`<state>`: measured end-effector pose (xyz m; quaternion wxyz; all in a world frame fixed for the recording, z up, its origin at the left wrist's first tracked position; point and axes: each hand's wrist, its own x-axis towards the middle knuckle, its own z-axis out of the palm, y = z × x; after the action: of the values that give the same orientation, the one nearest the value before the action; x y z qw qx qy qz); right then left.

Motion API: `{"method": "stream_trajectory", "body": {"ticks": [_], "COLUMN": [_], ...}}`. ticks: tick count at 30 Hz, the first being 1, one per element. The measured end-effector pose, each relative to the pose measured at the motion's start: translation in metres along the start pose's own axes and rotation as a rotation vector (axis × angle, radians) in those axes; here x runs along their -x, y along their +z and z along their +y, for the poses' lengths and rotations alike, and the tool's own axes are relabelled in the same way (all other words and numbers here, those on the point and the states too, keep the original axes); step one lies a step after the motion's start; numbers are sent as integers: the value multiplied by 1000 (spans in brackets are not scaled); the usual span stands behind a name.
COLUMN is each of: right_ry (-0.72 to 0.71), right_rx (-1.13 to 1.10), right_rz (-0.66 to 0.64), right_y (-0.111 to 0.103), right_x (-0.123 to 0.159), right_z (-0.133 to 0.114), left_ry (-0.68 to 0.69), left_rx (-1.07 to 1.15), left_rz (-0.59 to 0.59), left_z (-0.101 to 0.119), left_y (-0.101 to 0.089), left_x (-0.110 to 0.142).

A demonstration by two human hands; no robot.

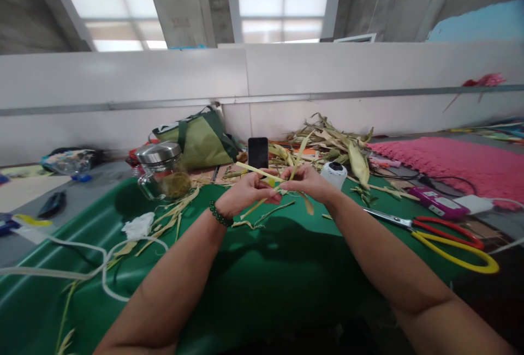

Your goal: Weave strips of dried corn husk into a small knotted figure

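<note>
My left hand [248, 194] and my right hand [308, 181] meet above a green cloth [262, 273], both pinching thin strips of pale yellow-green corn husk [256, 169]. The strips cross between my fingers; one sticks out up and to the left, another hangs down toward the cloth. A dark green bead bracelet [220, 216] circles my left wrist. Loose husk strips [172, 218] lie on the cloth to the left of my hands.
A pile of corn husks [335, 145] lies behind my hands, beside a black phone [257, 152] standing upright and a small white round device [333, 174]. A lidded glass jar [162, 171] and green bag [196, 139] stand left. Red-and-yellow scissors [446, 235] lie right, near a pink mat [450, 161].
</note>
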<state>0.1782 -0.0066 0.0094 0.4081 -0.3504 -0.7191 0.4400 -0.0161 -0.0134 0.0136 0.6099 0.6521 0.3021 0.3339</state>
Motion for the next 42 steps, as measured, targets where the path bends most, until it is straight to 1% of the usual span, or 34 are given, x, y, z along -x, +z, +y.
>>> {"method": "stream_trajectory", "body": {"ticks": [4,10,12,13,16,18,20,22,25,27,30,33,36,38,40,42], "right_ry": [-13,-63,-36,-13,50,67,64,30,-40,-32,-9,-49,-78,-99,-151,-253], "right_rx": [-10,63,71,47,-62,-95,-103,-94,-33,-6,-3,10,68,147,240,339], "right_rz": [-51,-133,-155,-146,-59,4,57,103,103,107,175,203,200,225,335,470], "right_y": [1,-2,-2,-2,-1,1,3,5,8,10,9,9,8,6,6,8], "right_x": [-1,1,1,1,-2,-3,-5,-5,-5,-4,-4,-4,-5,-4,-1,3], "right_z": [1,2,3,3,6,8,9,10,9,8,8,9,11,10,8,5], "left_ry": [-6,-69,-86,-84,-57,-47,-56,-64,-49,-33,-33,-25,13,33,59,103], "left_rx": [-49,-62,-78,-82,-84,-78,-76,-81,-101,-111,-110,-111,-174,-260,-356,-454], "left_rz": [-37,-90,-82,-70,-47,-47,-37,1,88,123,107,99,135,178,228,278], "left_z": [-1,-1,0,0,2,4,5,4,-1,-5,-10,-9,-5,-3,-3,-6], "left_y": [-6,-4,-4,-5,-8,-8,-5,-1,4,6,5,5,9,11,12,12], "left_x": [0,1,1,1,1,2,2,2,-1,-4,-7,-6,-4,-3,-3,-5]}}
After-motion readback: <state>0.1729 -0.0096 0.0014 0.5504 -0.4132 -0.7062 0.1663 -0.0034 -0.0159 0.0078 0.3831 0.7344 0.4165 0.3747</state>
